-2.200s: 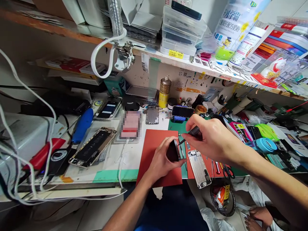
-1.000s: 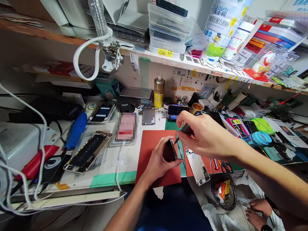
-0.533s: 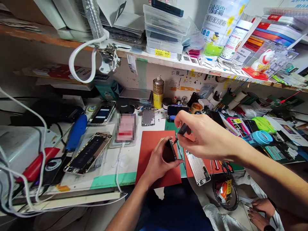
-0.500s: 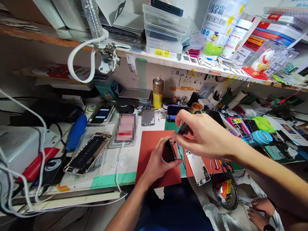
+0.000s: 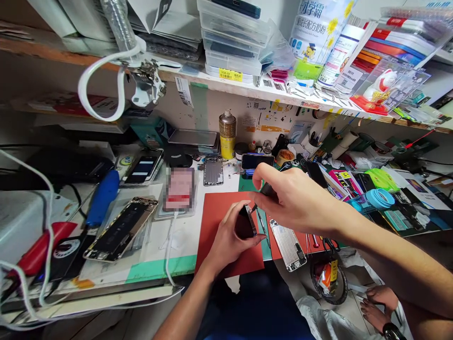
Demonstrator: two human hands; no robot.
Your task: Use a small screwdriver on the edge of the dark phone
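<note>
My left hand [image 5: 230, 236] is closed around a dark smartphone [image 5: 245, 223], holding it tilted on edge over a red mat [image 5: 208, 217]. In my right hand [image 5: 286, 193] is a screwdriver [image 5: 268, 190] with a black handle, partly covered by my fingers. Its thin tip points down at the phone's upper side edge; whether it touches cannot be made out. A thin metal tool [image 5: 262, 226] lies just right of the phone. Further right, a silver phone back housing [image 5: 287, 244] rests near the table's front edge.
An opened phone [image 5: 122, 229] and a charging phone [image 5: 178, 191] lie to the left. Behind the mat stand a yellow spray can [image 5: 227, 134] and a phone frame [image 5: 213, 171]. A shelf [image 5: 247, 86] overhangs the back. Another person's hands [image 5: 378, 304] show at lower right.
The whole view has shifted slightly, so the bench appears further left. My right hand has turned a little about the screwdriver, whose tip stays by the phone's edge. The left hand keeps its hold.
</note>
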